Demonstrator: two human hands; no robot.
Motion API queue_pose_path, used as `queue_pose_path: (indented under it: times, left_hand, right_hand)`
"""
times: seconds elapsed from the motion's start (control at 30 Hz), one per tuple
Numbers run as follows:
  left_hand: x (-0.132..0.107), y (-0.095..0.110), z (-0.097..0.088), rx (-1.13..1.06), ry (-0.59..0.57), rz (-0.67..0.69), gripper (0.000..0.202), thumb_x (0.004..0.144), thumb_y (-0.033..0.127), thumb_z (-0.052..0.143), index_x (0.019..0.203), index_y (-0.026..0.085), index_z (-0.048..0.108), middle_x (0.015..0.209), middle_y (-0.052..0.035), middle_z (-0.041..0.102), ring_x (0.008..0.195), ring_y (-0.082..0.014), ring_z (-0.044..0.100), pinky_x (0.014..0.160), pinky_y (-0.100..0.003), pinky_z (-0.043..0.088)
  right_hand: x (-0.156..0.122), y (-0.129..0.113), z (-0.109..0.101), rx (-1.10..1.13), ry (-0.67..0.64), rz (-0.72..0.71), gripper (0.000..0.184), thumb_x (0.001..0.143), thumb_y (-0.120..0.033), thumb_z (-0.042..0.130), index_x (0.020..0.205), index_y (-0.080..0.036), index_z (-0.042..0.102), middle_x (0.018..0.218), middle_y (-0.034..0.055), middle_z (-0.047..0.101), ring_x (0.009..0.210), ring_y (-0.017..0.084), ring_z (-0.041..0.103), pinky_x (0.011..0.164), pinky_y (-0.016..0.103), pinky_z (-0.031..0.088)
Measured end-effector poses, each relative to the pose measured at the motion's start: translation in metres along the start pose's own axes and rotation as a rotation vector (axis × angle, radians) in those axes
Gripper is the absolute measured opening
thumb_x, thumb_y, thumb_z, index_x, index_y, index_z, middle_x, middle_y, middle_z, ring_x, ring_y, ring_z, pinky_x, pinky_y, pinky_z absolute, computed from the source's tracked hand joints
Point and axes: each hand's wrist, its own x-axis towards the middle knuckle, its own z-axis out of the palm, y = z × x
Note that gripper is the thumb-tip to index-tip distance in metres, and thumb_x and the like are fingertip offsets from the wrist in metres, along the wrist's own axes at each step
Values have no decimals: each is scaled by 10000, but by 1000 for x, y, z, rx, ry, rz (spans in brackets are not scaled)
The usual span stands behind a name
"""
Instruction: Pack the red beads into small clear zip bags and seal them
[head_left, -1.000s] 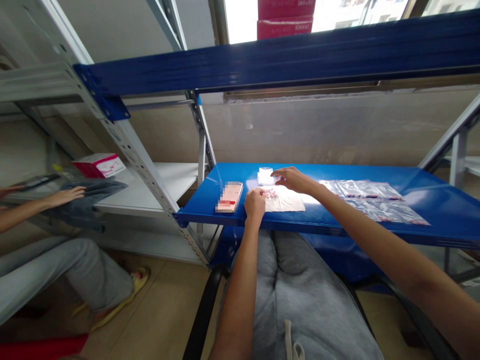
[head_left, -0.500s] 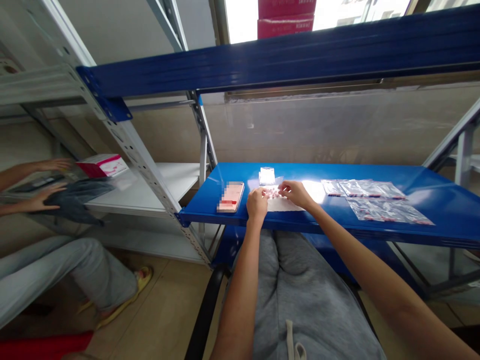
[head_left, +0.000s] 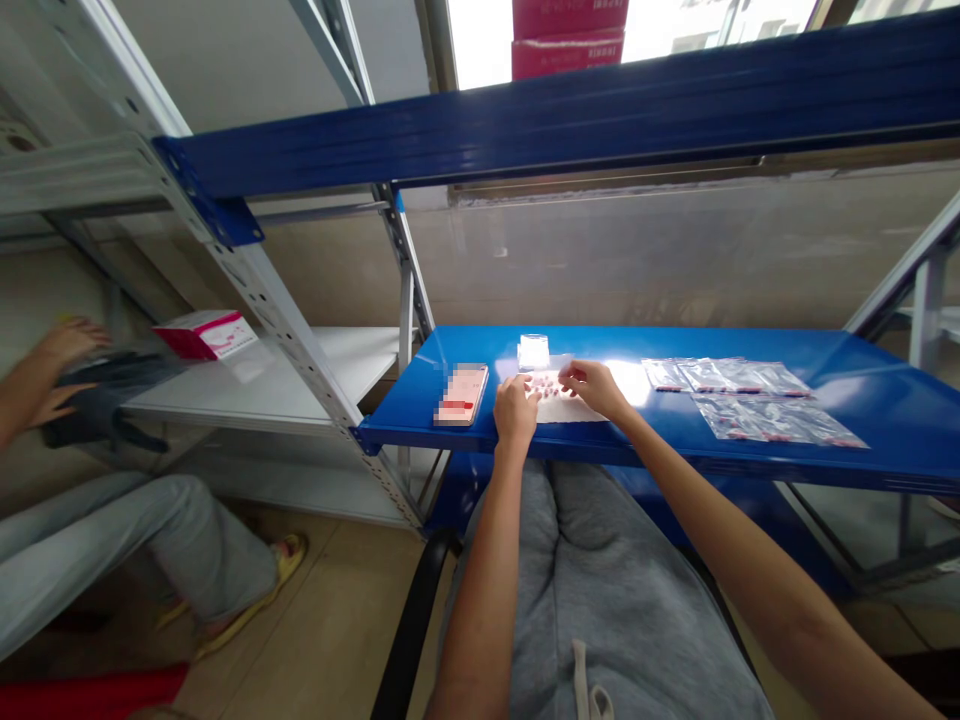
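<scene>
A white sheet [head_left: 570, 407] dotted with several small reddish pieces lies flat near the front edge of the blue shelf. My left hand [head_left: 515, 410] is closed at the sheet's left edge, thumb and fingers curled onto it. Over its upper right part, my right hand [head_left: 594, 388] has its fingertips pinched together; what is between them is too small to make out. Just behind the sheet is a small clear packet with a white face [head_left: 534, 351]. A phone [head_left: 463, 394] with a lit, partly blurred screen lies left of my left hand.
Clear plastic bags [head_left: 750, 378] with reddish contents lie in two rows on the blue shelf [head_left: 600, 340] at right. A blue beam [head_left: 525, 130] crosses above. At left, a co-worker's hands [head_left: 71, 345] handle dark cloth beside a pink-and-white box [head_left: 210, 334].
My hands stay nearly in place, with slight finger movement over the sheet. At left, the co-worker's hands and the dark cloth have shifted further left.
</scene>
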Motion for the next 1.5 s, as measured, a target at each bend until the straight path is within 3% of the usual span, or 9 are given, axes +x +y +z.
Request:
queue_pose_path:
  times: [0.33,0.53,0.63,0.73,0.83,0.93,1.17,1.33,1.5]
  left_hand:
    - [-4,14,-11,-128,61,-1,197,966,212,621,1119,167,736,1036,-106,747,990,-221,673,917,-322,502]
    - [-2,32,-3,-460,-39,-110,127,918,241,688,1004,166,743,973,-86,793,897,-191,735,829,-277,546]
    - [2,32,1,-575,-45,-158,69,888,186,692,943,157,720,888,-72,792,823,-173,748,783,-258,554]
    - [12,28,1,-599,-36,-162,80,885,158,664,950,150,710,868,-64,789,765,-154,741,721,-235,549]
    - [33,27,-1,-472,-71,-115,130,912,174,622,983,157,730,883,-58,789,737,-151,729,675,-231,543]
    - [65,31,1,-295,-77,-24,162,889,132,625,960,172,765,904,-59,792,828,-174,733,771,-258,552]
    - [127,48,35,-244,-71,14,214,897,98,628,1003,190,789,999,-69,795,954,-190,727,906,-281,544]
    - [126,48,48,-246,-26,64,348,898,38,587,1180,167,744,1175,-114,755,1086,-195,692,996,-289,513]
    - [103,44,45,-266,-18,117,402,882,-14,512,1113,199,764,1152,-82,755,1063,-175,686,991,-285,517]
  right_hand:
    - [-12,-16,6,435,225,178,358,699,-500,779,826,-192,647,721,47,710,706,211,729,660,312,577]
    - [-28,-32,14,492,168,259,421,705,-568,771,865,-208,622,866,85,752,881,258,757,645,278,550]
    - [-30,-33,5,490,147,293,461,688,-546,792,965,-213,633,955,103,764,961,276,746,663,283,551]
    - [-23,-29,-15,497,273,267,560,704,-530,781,1145,-242,589,1113,109,746,1028,264,726,719,298,560]
    - [-9,-21,-36,415,312,204,544,745,-502,740,1197,-250,570,1122,97,738,1021,241,715,749,301,551]
    - [9,-10,-48,239,252,183,496,722,-395,740,1165,-217,605,910,59,746,885,228,715,712,304,530]
    - [48,19,-41,-119,174,322,360,655,-164,711,1011,-162,655,680,9,701,624,189,699,665,292,521]
    - [69,37,-26,-334,227,361,334,708,-159,707,1038,-131,664,676,36,714,716,217,721,700,287,527]
    - [73,43,-12,-438,255,330,263,761,-212,730,1009,-144,673,965,154,753,977,274,710,808,303,514]
